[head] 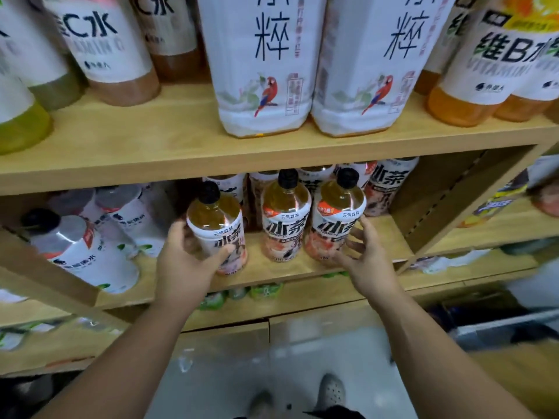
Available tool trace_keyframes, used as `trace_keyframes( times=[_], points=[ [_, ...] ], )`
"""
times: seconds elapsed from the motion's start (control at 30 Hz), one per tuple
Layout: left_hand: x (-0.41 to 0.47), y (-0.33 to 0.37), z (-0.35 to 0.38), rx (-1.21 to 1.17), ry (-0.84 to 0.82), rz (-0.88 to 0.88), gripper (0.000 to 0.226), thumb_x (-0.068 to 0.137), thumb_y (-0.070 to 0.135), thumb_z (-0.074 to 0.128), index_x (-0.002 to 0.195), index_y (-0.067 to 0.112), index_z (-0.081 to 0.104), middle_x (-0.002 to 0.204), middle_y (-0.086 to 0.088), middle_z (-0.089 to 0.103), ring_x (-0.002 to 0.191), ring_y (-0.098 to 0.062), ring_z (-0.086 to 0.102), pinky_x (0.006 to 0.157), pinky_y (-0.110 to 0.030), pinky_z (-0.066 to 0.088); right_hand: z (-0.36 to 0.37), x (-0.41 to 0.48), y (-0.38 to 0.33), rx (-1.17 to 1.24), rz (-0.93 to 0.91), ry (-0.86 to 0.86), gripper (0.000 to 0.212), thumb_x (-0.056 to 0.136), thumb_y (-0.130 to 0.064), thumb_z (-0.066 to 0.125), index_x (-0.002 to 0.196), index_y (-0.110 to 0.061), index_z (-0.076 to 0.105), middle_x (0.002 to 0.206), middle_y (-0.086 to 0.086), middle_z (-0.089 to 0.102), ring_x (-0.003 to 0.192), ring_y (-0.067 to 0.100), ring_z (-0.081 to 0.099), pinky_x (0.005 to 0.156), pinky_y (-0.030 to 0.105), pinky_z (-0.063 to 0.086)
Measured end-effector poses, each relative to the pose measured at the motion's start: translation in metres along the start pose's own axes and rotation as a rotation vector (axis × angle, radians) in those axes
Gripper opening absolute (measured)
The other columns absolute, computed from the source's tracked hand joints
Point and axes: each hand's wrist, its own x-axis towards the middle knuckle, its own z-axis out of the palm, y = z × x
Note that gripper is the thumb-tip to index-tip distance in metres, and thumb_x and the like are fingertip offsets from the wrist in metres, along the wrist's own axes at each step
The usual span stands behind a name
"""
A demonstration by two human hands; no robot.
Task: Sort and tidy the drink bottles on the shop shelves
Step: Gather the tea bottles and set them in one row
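Three black-capped tea bottles with pink-and-white labels stand along the front of the middle wooden shelf (390, 237). My left hand (184, 261) is wrapped around the left tea bottle (222, 228), thumb across its label. My right hand (367, 255) has its fingers spread against the right side of the right tea bottle (335, 219), touching it without closing round it. The middle tea bottle (284, 219) stands between them, untouched. More of the same tea bottles stand in the row behind.
Two big white parrot-label bottles (263, 65) stand on the upper shelf (151, 140), with vitamin-water bottles (484, 65) on either side. Clear water bottles (87, 249) fill the compartment to the left. A slanted wooden divider (447, 201) bounds the right. My shoes (329, 391) show on the grey floor below.
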Motion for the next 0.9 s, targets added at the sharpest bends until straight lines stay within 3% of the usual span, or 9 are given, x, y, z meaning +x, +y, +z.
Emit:
trace_keyframes(
  times=[0.07, 0.13, 0.23, 0.43, 0.57, 0.67, 0.73, 0.8, 0.9],
  points=[
    [-0.002, -0.007, 0.004, 0.004, 0.035, -0.008, 0.058, 0.072, 0.022, 0.091, 0.118, 0.028, 0.057, 0.108, 0.02, 0.067, 0.095, 0.02, 0.059, 0.078, -0.006, 0.048, 0.003, 0.004, -0.001, -0.029, -0.02, 0.023, 0.082, 0.088, -0.016, 0.079, 0.149, -0.044, 0.033, 0.134, -0.013, 0.055, 0.125, 0.01, 0.057, 0.097, 0.033, 0.052],
    [-0.001, -0.013, 0.005, 0.021, 0.045, -0.01, 0.059, 0.07, 0.029, 0.092, 0.12, 0.028, 0.059, 0.114, 0.015, 0.068, 0.102, 0.01, 0.063, 0.084, -0.017, 0.053, 0.007, 0.009, -0.002, -0.035, -0.03, 0.047, 0.076, 0.088, -0.018, 0.079, 0.147, -0.04, 0.037, 0.137, -0.01, 0.058, 0.126, 0.012, 0.057, 0.099, 0.035, 0.051],
    [0.003, -0.018, 0.003, 0.073, 0.029, 0.015, 0.063, 0.07, 0.038, 0.09, 0.125, 0.029, 0.06, 0.122, 0.006, 0.065, 0.107, -0.004, 0.064, 0.09, -0.032, 0.057, 0.014, 0.012, -0.005, -0.009, -0.01, 0.055, 0.076, 0.088, -0.017, 0.079, 0.148, -0.035, 0.036, 0.139, -0.006, 0.06, 0.126, 0.012, 0.057, 0.103, 0.039, 0.052],
    [0.019, -0.015, 0.006, 0.09, -0.047, -0.014, 0.046, 0.07, 0.038, 0.09, 0.106, 0.022, 0.066, 0.115, 0.001, 0.064, 0.106, -0.012, 0.065, 0.091, -0.045, 0.058, 0.015, 0.018, -0.005, -0.011, -0.011, 0.031, 0.078, 0.088, -0.015, 0.079, 0.148, -0.036, 0.034, 0.14, -0.006, 0.059, 0.129, 0.013, 0.056, 0.102, 0.038, 0.052],
    [0.027, -0.013, 0.009, 0.05, -0.112, -0.031, 0.054, 0.066, 0.042, 0.092, 0.112, 0.031, 0.066, 0.119, 0.001, 0.068, 0.111, -0.011, 0.065, 0.094, -0.046, 0.058, 0.017, 0.021, -0.009, -0.045, -0.041, 0.025, 0.079, 0.09, -0.015, 0.077, 0.152, -0.032, 0.031, 0.139, -0.012, 0.057, 0.126, 0.008, 0.054, 0.09, 0.016, 0.046],
    [0.025, -0.016, 0.005, 0.035, -0.112, -0.031, 0.057, 0.062, 0.052, 0.088, 0.111, 0.031, 0.067, 0.119, 0.003, 0.069, 0.112, -0.01, 0.065, 0.095, -0.046, 0.057, 0.019, 0.024, -0.014, -0.074, -0.057, 0.042, 0.079, 0.088, -0.017, 0.079, 0.149, -0.035, 0.032, 0.13, -0.017, 0.057, 0.123, 0.011, 0.057, 0.097, 0.032, 0.052],
    [0.022, -0.017, 0.005, 0.034, -0.12, -0.028, 0.05, 0.069, 0.043, 0.088, 0.112, 0.029, 0.066, 0.12, 0.004, 0.069, 0.113, -0.008, 0.065, 0.097, -0.046, 0.057, 0.021, 0.024, -0.016, -0.077, -0.049, 0.04, 0.078, 0.086, -0.017, 0.082, 0.146, -0.032, 0.034, 0.129, -0.015, 0.058, 0.119, 0.012, 0.059, 0.095, 0.038, 0.054],
    [0.02, -0.016, 0.005, 0.025, -0.121, -0.024, 0.046, 0.073, 0.042, 0.086, 0.112, 0.029, 0.065, 0.12, 0.006, 0.069, 0.114, -0.007, 0.064, 0.097, -0.046, 0.056, 0.023, 0.024, -0.018, -0.082, -0.041, 0.023, 0.075, 0.085, -0.017, 0.082, 0.141, -0.029, 0.035, 0.126, -0.014, 0.057, 0.112, 0.009, 0.057, 0.084, 0.025, 0.052],
    [0.015, -0.014, 0.005, 0.019, -0.113, -0.016, 0.054, 0.069, 0.061, 0.076, 0.112, 0.034, 0.062, 0.121, 0.009, 0.068, 0.116, -0.007, 0.063, 0.097, -0.047, 0.056, 0.026, 0.025, -0.02, -0.087, -0.037, 0.019, 0.071, 0.084, -0.017, 0.083, 0.137, -0.026, 0.036, 0.122, -0.016, 0.057, 0.109, 0.007, 0.057, 0.07, 0.01, 0.041]
  ],
)
